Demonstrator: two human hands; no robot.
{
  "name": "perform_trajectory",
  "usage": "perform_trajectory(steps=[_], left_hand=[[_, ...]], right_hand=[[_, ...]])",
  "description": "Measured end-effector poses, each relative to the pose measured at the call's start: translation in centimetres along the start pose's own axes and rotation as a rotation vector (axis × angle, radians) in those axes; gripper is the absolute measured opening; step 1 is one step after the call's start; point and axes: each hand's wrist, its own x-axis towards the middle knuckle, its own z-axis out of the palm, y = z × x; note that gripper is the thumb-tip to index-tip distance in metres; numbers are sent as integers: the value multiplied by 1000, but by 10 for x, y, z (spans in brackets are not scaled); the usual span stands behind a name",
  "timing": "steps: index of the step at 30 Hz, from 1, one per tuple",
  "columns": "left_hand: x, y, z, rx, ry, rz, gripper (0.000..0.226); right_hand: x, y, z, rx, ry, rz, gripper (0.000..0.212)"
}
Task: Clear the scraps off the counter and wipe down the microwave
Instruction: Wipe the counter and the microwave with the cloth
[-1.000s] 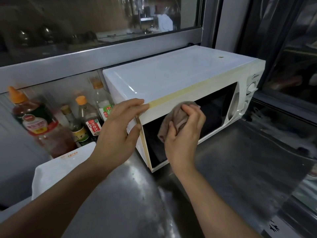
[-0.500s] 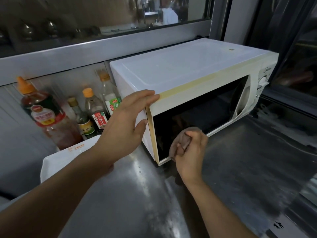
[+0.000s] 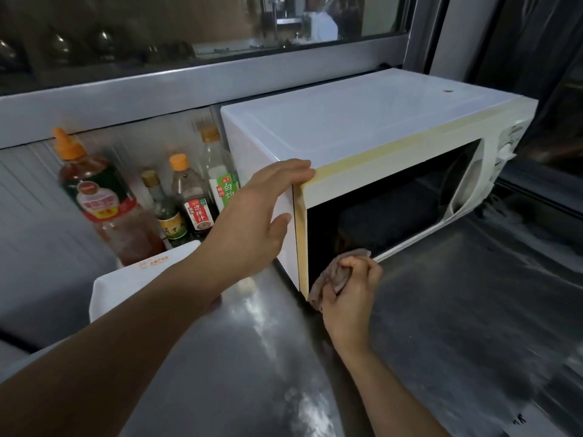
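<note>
Head view. Microwave (image 3: 362,127) sits at the counter's (image 3: 457,326) back edge under the window ledge. Left hand (image 3: 249,222) is spread open over its top-left front corner, fingers flat, thumb on the side panel — likely bracing it against the push of wiping. Right hand (image 3: 350,294) is fisted around a bunched cloth (image 3: 334,272), pressed at the door's lower-left corner, where grime probably collects. Sauce bottles (image 3: 189,197) crowd the counter's back-left corner — no scraps visible.

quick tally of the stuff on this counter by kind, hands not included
white microwave with the dark glass door: 1
crumpled brownish wiping cloth: 1
sauce bottles, left of the microwave: 4, a large orange-capped one, a small gold-capped one, a dark orange-capped one, a tall clear one
white container: 1
total: 7
</note>
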Motion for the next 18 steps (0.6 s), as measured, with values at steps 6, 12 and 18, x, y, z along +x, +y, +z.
perform_trajectory(steps=[6, 12, 18], left_hand=[[1, 1, -7, 44, -46, 20, 66], [4, -5, -14, 55, -74, 22, 67], [1, -8, -8, 40, -70, 21, 70]], right_hand=[[16, -60, -13, 110, 94, -40, 37], [20, -91, -6, 157, 223, -201, 40], [-16, -34, 25, -14, 100, -222, 47]])
